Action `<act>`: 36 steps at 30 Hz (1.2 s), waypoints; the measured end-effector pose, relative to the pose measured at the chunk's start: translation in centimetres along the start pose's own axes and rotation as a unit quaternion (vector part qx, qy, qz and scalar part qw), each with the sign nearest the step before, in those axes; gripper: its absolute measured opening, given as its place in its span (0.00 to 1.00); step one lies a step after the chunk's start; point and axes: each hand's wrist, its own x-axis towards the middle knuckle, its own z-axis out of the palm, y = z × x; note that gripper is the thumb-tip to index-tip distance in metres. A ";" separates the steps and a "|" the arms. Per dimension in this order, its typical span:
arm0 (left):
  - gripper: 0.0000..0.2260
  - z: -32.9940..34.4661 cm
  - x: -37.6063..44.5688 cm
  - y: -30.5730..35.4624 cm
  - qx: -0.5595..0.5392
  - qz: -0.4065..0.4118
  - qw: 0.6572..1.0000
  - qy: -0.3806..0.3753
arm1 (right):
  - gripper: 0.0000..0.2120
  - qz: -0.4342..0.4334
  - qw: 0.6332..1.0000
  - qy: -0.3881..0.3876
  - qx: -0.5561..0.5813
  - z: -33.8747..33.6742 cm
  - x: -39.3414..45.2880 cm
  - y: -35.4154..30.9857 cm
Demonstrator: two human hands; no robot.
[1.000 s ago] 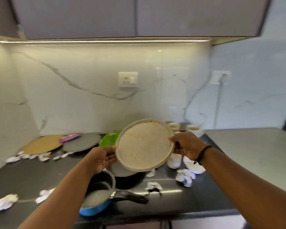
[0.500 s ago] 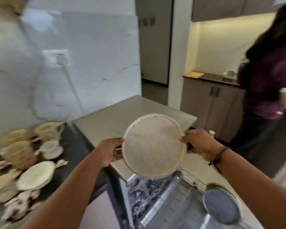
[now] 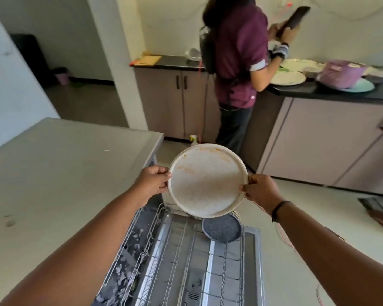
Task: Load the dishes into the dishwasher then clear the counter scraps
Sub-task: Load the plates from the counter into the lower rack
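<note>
Fingers: left hand point(image 3: 151, 184), right hand point(image 3: 261, 193) grip plate point(image 3: 206, 182) | above dishwasher rack point(image 3: 186, 250)

A grey countertop point(image 3: 60, 164) filled the left side, pale floor point(image 3: 307, 217) spread to the right, and taupe base cabinets point(image 3: 332, 142) under a black counter point(image 3: 318, 90) lined the far white wall point(image 3: 168, 23), beside a white pillar point(image 3: 117, 58).

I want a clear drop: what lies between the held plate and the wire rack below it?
In the head view, a dark speckled plate already stands in the wire rack right beneath the white plate; otherwise the stretch looks bare.
</note>
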 end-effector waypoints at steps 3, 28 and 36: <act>0.06 1.9 3.6 -1.4 0.054 0.020 0.997 -0.048 | 0.12 0.013 0.998 0.044 -0.045 0.0 0.8 2.0; 0.03 15.5 23.1 -30.3 0.371 0.057 0.925 -0.060 | 0.14 0.091 0.946 -0.037 -0.309 12.9 18.9 31.4; 0.04 16.1 25.2 -34.7 0.406 0.041 0.910 -0.078 | 0.13 0.097 0.941 -0.047 -0.322 15.3 21.1 35.0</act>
